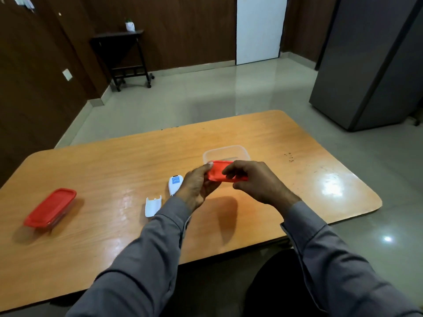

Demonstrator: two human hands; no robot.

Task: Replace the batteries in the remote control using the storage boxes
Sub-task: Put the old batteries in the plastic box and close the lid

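Both my hands hold a red lid (217, 172) above the wooden table (114, 161). My left hand (196, 186) grips its left end and my right hand (254, 181) its right side. Just behind the lid stands an open clear storage box (238, 151); I cannot see what is inside it. The white remote control (175, 183) lies on the table, partly hidden by my left hand. Its white battery cover (153, 205) lies apart, to the left. At the far left stands a second storage box (50, 209), closed with a red lid.
The table's near edge runs just in front of my arms. A grey cabinet (370, 65) stands at the right beyond the table. A dark side table (123, 56) with a small pot stands against the back wall.
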